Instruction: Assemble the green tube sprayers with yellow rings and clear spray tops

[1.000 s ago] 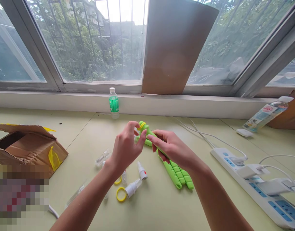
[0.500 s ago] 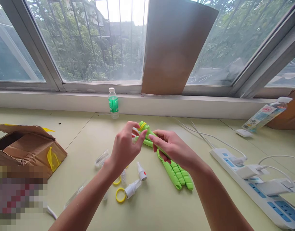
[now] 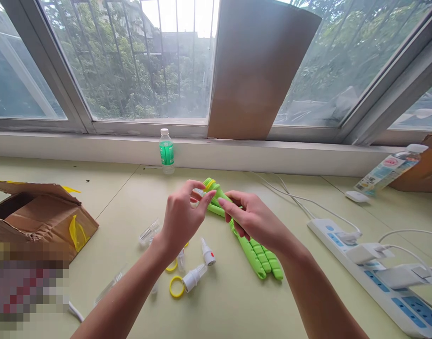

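Observation:
My right hand (image 3: 254,217) grips a bundle of green ribbed plastic sticks (image 3: 260,256) raised a little off the table, their far ends pointing toward the window. My left hand (image 3: 182,216) pinches at the top end of the bundle (image 3: 212,184), where a yellow ring sits around it. Below the left wrist lie loose yellow rings (image 3: 176,286), white spray nozzles (image 3: 195,276) with a red-dotted one (image 3: 208,252), and small clear tubes (image 3: 149,230).
A torn cardboard box (image 3: 39,216) sits at the left. A green-labelled bottle (image 3: 166,151) stands by the sill. A white power strip (image 3: 378,270) with plugs and cables lies at the right, near a tipped bottle (image 3: 388,169). Cardboard sheet (image 3: 258,70) leans on the window.
The left hand's fingers have shifted slightly lower and closer around the top of the green bundle. The right hand has hardly moved.

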Demonstrator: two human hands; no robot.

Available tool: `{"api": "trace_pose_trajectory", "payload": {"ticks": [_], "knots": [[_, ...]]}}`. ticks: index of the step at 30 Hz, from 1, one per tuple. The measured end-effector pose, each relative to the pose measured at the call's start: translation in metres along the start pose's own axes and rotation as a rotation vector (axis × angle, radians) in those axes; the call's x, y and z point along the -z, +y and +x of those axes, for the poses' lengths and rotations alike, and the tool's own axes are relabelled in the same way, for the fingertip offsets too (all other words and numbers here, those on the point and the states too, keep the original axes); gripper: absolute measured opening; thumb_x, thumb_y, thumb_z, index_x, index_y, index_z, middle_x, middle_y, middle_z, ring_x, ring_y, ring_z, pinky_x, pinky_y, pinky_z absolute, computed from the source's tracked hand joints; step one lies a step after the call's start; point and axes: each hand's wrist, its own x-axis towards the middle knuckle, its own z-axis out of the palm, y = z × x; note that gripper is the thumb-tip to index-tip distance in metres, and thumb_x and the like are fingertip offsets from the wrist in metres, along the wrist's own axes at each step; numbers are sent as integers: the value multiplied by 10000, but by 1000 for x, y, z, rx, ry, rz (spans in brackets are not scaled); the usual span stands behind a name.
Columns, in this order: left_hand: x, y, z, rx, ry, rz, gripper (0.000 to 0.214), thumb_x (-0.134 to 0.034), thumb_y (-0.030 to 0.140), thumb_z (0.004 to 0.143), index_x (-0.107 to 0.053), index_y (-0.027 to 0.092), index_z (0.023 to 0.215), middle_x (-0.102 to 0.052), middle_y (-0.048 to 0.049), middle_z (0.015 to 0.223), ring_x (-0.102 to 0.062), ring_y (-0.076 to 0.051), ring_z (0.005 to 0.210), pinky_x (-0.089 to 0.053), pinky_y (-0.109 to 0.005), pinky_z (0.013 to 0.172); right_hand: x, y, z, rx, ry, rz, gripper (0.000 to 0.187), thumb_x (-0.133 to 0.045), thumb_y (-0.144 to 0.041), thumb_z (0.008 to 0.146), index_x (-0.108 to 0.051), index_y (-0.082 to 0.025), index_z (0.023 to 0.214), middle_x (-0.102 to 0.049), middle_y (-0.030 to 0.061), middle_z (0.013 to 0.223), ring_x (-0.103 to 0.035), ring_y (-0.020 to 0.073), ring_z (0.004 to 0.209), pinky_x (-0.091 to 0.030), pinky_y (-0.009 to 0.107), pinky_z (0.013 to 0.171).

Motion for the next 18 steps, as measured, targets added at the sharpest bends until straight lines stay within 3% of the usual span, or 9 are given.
{"api": "trace_pose_trajectory", "payload": {"ticks": [6,14,18], "knots": [[-2,4,-1,26,22,-54,193,-661,344,832,-605,187,928,-708,-3,810,-675,-108,619,-561,-207,560,-1,-2,-2,4,21,-2,344,-478,-483,924,-498,-195,737,-482,-49,610,-450,68,411,-357,180,355],[-3,1,-1,35,-47,-83,157,-637,329,846,-584,181,852,-692,-19,833,-670,-108,642,-544,-187,516,0,-3,-1,-7,19,-14,357,-488,-445,926,-482,-187,680,-432,-60,551,-430,58,410,-347,169,373],[-4,1,-2,16,-53,-108,145,-617,309,860,-564,179,824,-701,-43,940,-685,-118,718,-538,-181,521,1,-2,-1,-7,9,-4,358,-500,-457,919,-490,-182,689,-458,-53,581,-427,55,411,-328,172,368]]}}
